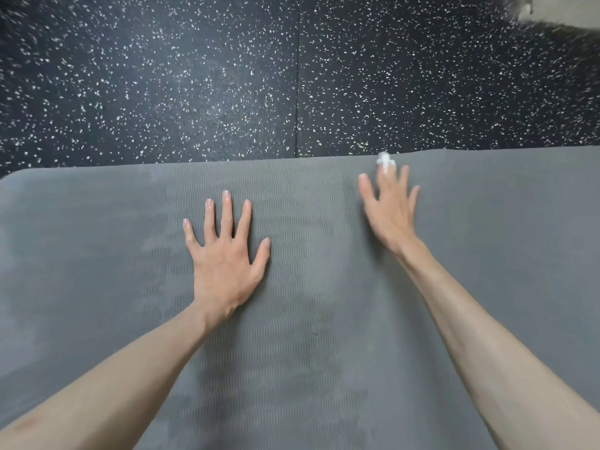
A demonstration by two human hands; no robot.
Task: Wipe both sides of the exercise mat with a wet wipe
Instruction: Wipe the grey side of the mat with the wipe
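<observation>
Grey exercise mat (97, 254) across lower frame, left hand (224, 251) pressed flat, fingers spread, right hand (389, 209) blurred, fingers straight over white wet wipe (384, 162), speckled black floor (194, 76) above.

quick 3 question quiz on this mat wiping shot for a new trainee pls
1. True or false: the left hand lies flat with spread fingers on the grey mat.
2. Which hand has the white wet wipe at its fingertips?
3. What lies beyond the mat's far edge: A) wooden boards B) black speckled floor C) carpet?

Key: 1 true; 2 the right hand; 3 B.
</observation>
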